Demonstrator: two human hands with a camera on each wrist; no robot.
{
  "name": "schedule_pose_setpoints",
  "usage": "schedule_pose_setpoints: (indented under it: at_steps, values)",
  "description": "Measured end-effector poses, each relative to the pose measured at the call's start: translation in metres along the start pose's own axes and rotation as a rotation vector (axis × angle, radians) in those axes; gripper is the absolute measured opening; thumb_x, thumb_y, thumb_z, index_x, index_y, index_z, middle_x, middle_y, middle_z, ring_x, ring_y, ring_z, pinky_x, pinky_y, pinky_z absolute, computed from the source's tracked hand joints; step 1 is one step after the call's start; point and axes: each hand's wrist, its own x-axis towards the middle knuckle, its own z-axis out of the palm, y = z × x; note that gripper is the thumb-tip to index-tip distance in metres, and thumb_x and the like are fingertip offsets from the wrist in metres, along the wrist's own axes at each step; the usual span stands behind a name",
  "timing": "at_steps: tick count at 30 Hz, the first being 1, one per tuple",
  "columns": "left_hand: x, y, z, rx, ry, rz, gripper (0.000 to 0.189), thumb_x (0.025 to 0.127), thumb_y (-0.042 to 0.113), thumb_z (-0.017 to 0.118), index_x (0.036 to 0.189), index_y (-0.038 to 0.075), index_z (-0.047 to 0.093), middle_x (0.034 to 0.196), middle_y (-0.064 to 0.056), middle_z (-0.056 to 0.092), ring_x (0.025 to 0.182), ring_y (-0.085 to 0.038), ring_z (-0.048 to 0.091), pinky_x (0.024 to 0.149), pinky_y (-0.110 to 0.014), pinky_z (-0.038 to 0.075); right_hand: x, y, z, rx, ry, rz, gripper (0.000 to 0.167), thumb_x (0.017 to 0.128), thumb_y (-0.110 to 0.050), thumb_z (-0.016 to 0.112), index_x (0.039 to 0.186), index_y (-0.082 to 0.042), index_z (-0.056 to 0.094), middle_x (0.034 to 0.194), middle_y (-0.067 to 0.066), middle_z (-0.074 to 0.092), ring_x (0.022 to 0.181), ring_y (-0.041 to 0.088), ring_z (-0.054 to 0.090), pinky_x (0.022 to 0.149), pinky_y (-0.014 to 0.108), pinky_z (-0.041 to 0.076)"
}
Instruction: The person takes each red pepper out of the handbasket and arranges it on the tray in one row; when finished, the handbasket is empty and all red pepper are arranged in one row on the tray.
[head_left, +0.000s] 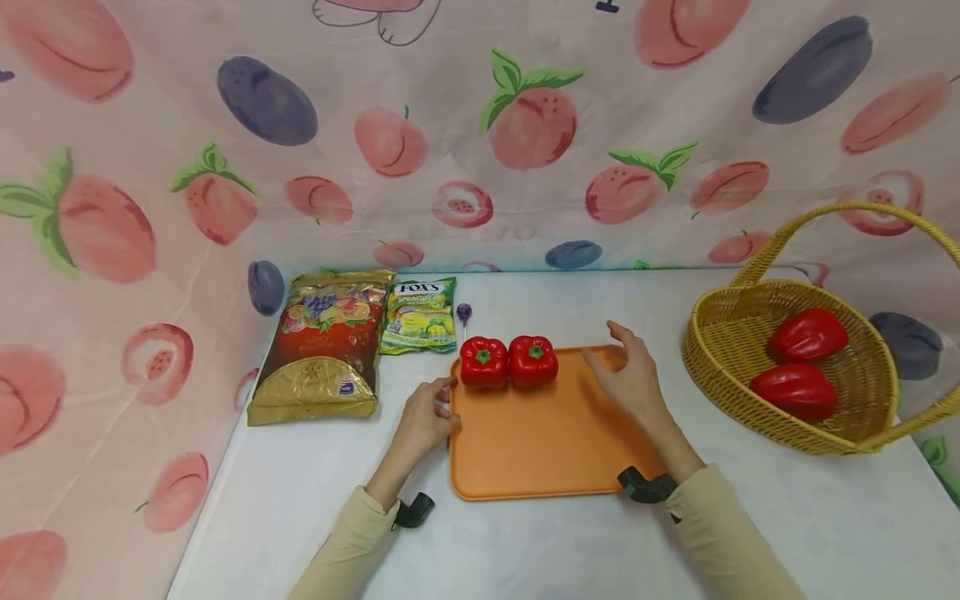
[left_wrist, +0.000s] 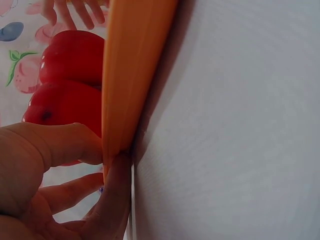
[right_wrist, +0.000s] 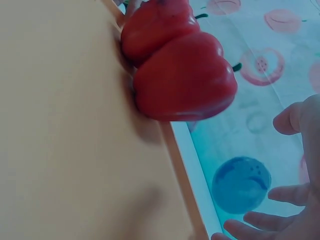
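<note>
Two red bell peppers (head_left: 483, 363) stand side by side, green stems up, in the far left corner of an orange tray (head_left: 540, 442). My left hand (head_left: 426, 421) is at the tray's left edge. In the left wrist view, its thumb lies at the inner side of the rim (left_wrist: 132, 75) and a finger presses the outer side, pinching it. Over the tray's far right part hovers my right hand (head_left: 630, 375), fingers spread and holding nothing. The right wrist view shows the peppers (right_wrist: 185, 75) apart from that hand's fingertips.
On the right stands a yellow wicker basket (head_left: 716, 392) with a tall handle, holding two red peppers (head_left: 797, 392). A large red and gold bag (head_left: 318, 346), a green Fox's candy bag (head_left: 420, 317) and a purple lollipop (head_left: 464, 312) lie at the back left. Fruit-printed cloth hangs behind.
</note>
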Motion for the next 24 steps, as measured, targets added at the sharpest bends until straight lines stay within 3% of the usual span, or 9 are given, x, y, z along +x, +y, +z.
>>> schedule_pose_setpoints:
  at_steps: [24]
  values:
    - [0.001, 0.000, 0.001, -0.002, -0.019, -0.033, 0.056, 0.075, -0.005, 0.073, 0.130, -0.001, 0.060, 0.097, -0.011, 0.056, 0.073, -0.015, 0.059, 0.061, -0.025, 0.052, 0.009, 0.007, -0.035, 0.049, 0.030, 0.065, 0.070, 0.094, -0.037, 0.063, 0.148, 0.000, 0.037, 0.147, 0.027, 0.039, 0.128, 0.047, 0.046, 0.101, 0.057, 0.043]
